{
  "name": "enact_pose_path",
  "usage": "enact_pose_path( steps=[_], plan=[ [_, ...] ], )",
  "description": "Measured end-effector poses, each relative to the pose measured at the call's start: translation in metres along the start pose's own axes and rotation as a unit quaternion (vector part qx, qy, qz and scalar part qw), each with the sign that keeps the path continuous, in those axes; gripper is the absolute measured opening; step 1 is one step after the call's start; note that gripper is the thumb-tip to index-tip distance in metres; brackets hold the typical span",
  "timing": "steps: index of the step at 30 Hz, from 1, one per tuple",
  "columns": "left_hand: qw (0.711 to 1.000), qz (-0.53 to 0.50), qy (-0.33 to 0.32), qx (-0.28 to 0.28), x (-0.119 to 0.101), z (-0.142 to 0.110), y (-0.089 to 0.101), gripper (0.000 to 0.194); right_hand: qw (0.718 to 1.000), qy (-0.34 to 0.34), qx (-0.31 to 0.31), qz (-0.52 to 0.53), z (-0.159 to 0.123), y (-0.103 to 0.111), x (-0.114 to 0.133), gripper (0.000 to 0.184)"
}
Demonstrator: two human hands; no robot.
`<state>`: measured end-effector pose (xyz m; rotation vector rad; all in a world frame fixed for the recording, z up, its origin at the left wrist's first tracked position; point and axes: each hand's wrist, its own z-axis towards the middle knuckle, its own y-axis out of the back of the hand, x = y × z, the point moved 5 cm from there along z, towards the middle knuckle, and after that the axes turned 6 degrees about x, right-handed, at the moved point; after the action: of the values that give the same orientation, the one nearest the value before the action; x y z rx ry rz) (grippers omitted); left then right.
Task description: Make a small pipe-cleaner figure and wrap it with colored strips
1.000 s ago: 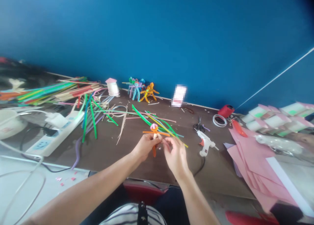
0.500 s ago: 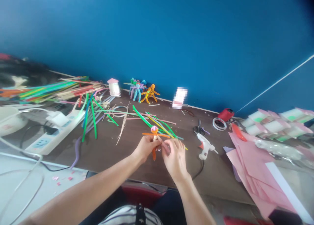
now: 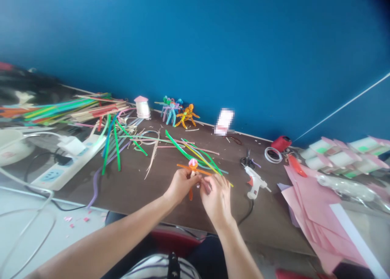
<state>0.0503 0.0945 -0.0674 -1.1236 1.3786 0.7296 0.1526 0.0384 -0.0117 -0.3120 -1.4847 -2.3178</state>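
Just in front of me, my left hand (image 3: 179,185) is closed around the middle of a small orange pipe cleaner figure (image 3: 193,164). Its round head has a pink and white top, orange arms stick out sideways, and an orange leg hangs below the fingers. A pale piece shows under the head. My right hand (image 3: 217,195) pinches close against the figure's right side, fingertips nearly meeting those of the left. What lies between the right fingertips is hidden. Beyond the hands lie loose green pipe cleaners (image 3: 176,145) and a yellow pipe cleaner (image 3: 203,158).
A white glue gun (image 3: 255,182) and black scissors (image 3: 248,159) lie right of my hands. Finished pipe cleaner figures (image 3: 186,115) stand by the wall. Pink sheets (image 3: 313,214) lie far right. A power strip (image 3: 56,173) and bundled pipe cleaners (image 3: 61,110) are at left.
The figure's head and arms tilt slightly down to the right compared with before. Both hands keep nearly the same place and grip.
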Motion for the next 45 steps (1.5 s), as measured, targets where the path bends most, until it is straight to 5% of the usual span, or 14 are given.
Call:
enact_pose_path(
  steps=[12, 22, 25, 30, 34, 41, 45],
  plan=[
    [0.981, 0.192, -0.021, -0.022, 0.011, -0.009, 0.005, 0.034, 0.975, -0.118, 0.056, 0.180, -0.013, -0.026, -0.023, 0.009],
    [0.941, 0.313, -0.125, 0.007, -0.001, -0.011, 0.003, 0.039, 0.874, -0.255, 0.125, 0.394, -0.017, -0.040, -0.038, 0.010],
    [0.949, 0.294, -0.115, 0.028, 0.000, -0.011, 0.004, 0.039, 0.857, -0.261, 0.151, 0.418, -0.016, -0.041, -0.037, 0.016],
    [0.986, 0.163, -0.010, 0.043, 0.014, -0.004, 0.008, 0.029, 0.835, -0.255, 0.178, 0.453, -0.013, -0.040, -0.033, 0.017],
    [0.997, 0.068, -0.015, 0.046, 0.011, 0.001, 0.008, 0.027, 0.804, -0.249, 0.207, 0.499, -0.012, -0.041, -0.030, 0.017],
    [0.998, 0.054, 0.004, 0.044, 0.015, 0.004, 0.008, 0.027, 0.845, -0.263, 0.156, 0.440, -0.011, -0.044, -0.033, 0.019],
    [0.997, 0.045, -0.005, 0.066, 0.012, 0.002, 0.007, 0.032, 0.840, -0.263, 0.146, 0.451, -0.011, -0.049, -0.032, 0.021]
  ],
)
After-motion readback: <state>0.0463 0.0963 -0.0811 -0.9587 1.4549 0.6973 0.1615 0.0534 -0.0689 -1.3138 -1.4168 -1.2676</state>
